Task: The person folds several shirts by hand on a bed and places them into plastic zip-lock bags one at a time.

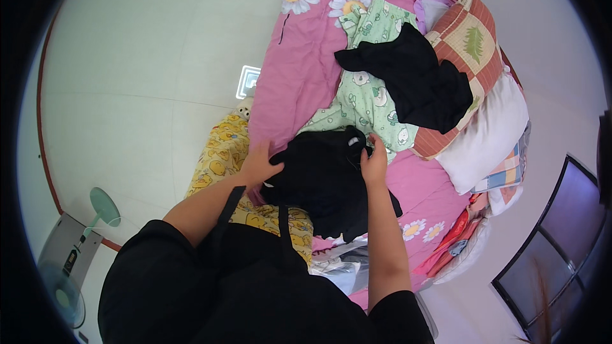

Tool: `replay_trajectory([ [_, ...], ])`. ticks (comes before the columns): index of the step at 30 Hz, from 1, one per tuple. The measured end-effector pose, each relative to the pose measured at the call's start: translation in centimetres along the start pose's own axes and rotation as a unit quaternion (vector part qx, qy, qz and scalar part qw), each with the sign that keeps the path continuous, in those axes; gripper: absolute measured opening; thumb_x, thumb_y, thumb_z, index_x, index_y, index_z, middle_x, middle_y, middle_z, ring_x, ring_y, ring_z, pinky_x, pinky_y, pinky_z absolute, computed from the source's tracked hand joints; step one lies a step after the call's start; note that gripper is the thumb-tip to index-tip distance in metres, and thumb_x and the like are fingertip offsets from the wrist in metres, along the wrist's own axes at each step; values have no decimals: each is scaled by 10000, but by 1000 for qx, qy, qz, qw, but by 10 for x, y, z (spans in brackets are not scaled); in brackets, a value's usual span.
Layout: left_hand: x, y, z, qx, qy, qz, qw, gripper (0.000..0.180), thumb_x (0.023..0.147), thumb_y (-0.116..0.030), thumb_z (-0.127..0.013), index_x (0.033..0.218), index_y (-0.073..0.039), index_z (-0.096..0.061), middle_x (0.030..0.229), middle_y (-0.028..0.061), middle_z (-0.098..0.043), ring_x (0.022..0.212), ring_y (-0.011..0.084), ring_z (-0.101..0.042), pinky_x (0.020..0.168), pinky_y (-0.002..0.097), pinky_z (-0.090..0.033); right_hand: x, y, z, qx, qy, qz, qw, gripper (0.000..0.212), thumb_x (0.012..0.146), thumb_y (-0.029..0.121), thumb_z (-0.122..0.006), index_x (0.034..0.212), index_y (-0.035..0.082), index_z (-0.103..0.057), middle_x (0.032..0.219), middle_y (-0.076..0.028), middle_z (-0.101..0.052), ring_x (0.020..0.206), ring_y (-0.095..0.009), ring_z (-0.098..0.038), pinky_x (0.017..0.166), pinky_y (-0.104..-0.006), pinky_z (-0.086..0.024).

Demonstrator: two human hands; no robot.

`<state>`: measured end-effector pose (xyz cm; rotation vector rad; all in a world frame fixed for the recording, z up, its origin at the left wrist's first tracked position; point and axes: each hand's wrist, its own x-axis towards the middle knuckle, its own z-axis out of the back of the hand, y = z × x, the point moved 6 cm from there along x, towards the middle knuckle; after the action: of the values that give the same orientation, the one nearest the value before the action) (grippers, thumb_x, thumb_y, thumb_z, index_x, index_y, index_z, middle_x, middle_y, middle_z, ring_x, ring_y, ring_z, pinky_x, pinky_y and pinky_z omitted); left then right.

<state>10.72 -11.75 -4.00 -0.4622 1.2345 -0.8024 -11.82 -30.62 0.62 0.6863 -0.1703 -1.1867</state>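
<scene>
A black garment (322, 178) with a small white label near its upper right edge lies spread in front of me on the bed. My left hand (260, 163) is closed on its left edge. At the opposite side, my right hand (375, 162) grips the edge near the label, thumb toward the cloth. Past my right hand, a second black garment (417, 79) lies loosely over a light green patterned cloth (370, 99) and partly against a checked pillow. The lower part of the near garment is rumpled, with its right end passing behind my right forearm.
A pink flowered bedspread (280, 89) covers the bed. Checked (468, 44) and white pillows (488, 134) line its right side. Yellow patterned fabric (220, 150) hangs at the near left edge. A clear plastic bag (341, 267) lies close to me; a green fan (104, 207) stands lower left.
</scene>
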Motion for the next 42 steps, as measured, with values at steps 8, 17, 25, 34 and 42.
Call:
replay_trajectory([
  [8, 66, -85, -20, 100, -98, -254, 957, 459, 668, -167, -657, 1064, -40, -464, 1043, 157, -488, 997, 317, -466, 840, 373, -397, -8, 50, -32, -193, 48, 255, 946, 408, 658, 10, -561, 1055, 94, -525, 1157, -92, -477, 1058, -284, -444, 903, -406, -324],
  [17, 122, -81, -25, 91, -171, -293, 936, 244, 680, -97, -630, 895, -28, -536, 835, 109, -561, 813, 287, -518, 718, 345, -423, -1, 48, -51, -229, 128, 279, 924, 344, 634, 151, -670, 963, 148, -572, 1257, -15, -419, 1182, -255, -340, 979, -502, -186],
  [25, 134, -54, -23, -227, -66, -179, 955, 212, 740, -30, -565, 942, -14, -503, 835, 110, -583, 790, 229, -572, 695, 306, -439, 13, 53, -36, -116, 30, 221, 968, 197, 659, 87, -645, 841, 99, -570, 1031, -15, -538, 1025, -244, -450, 875, -409, -310],
  [34, 109, -76, -23, -70, -109, -348, 929, 179, 721, -98, -602, 877, -24, -557, 991, 125, -552, 958, 289, -515, 829, 361, -398, 32, 52, -42, -83, 23, 167, 982, 186, 679, 67, -651, 847, 65, -570, 753, -50, -541, 759, -252, -504, 703, -346, -379],
  [42, 113, -72, -25, -78, -126, -338, 929, 186, 649, -124, -640, 783, -13, -573, 883, 121, -543, 858, 283, -518, 742, 344, -423, 37, 64, -42, -53, 64, 179, 980, 307, 612, 65, -695, 901, 76, -594, 802, -48, -518, 814, -245, -487, 743, -344, -363],
])
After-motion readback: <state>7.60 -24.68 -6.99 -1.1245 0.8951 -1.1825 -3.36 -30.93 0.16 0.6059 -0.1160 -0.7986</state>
